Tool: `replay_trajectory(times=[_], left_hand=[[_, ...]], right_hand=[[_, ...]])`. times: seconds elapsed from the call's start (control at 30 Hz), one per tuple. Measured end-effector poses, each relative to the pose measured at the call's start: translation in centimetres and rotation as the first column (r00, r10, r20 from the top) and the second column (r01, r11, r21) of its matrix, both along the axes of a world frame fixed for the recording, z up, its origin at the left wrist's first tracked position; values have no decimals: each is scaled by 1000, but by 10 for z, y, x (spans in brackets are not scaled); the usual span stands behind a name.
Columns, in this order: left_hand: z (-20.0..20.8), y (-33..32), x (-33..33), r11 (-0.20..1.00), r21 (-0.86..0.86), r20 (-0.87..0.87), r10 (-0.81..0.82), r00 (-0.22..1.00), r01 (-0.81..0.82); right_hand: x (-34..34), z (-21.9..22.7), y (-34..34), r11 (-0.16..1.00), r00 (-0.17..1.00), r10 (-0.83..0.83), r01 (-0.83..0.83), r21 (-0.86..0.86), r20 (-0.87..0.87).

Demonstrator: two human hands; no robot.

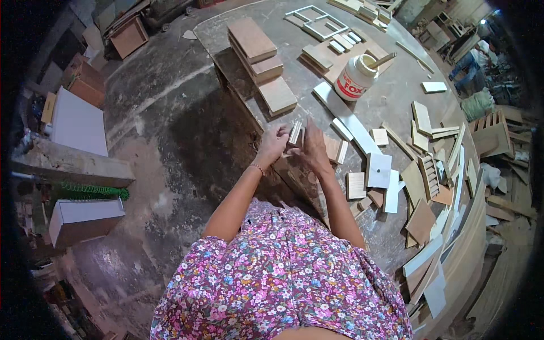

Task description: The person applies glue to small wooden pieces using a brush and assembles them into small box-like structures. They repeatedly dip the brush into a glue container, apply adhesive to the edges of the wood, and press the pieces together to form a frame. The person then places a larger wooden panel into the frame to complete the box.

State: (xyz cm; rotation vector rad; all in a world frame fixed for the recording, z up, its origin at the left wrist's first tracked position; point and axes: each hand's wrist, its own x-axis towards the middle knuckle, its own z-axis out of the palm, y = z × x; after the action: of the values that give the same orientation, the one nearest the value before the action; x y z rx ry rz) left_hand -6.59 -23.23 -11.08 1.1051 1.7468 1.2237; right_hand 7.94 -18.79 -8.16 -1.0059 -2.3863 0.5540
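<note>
At the near edge of the table, a small plywood block (295,132) with pale layered edges stands between my two hands. My left hand (273,145) is closed, its fingertips at the block's left side. On the other side, my right hand (312,146) holds the block with its fingers pointing away from me and the thumb turned inward. Just right of that hand lie a few short wooden blocks (338,151). Ahead and to the left, thick wooden pieces (256,51) are stacked in steps along the table edge. My palms and the block's lower part are hidden.
A white tub (355,79) with a red label has a stick in its mouth. A long white-faced strip (345,116) crosses the table. Offcuts (420,218) clutter the right side, and a white frame (316,21) lies at the far side. Cabinets (85,218) stand on the floor left.
</note>
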Motion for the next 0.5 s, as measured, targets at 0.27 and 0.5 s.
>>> replay_trajectory(times=[0.27, 0.5], left_hand=[[23, 16, -1, 992, -110, -333, -95, 938, 62], [12, 24, -1, 985, -109, -345, -162, 924, 132]], right_hand=[[66, 29, 8, 784, 759, -621, 598, -167, -194], [89, -1, 17, 637, 686, -724, 625, -451, -74]])
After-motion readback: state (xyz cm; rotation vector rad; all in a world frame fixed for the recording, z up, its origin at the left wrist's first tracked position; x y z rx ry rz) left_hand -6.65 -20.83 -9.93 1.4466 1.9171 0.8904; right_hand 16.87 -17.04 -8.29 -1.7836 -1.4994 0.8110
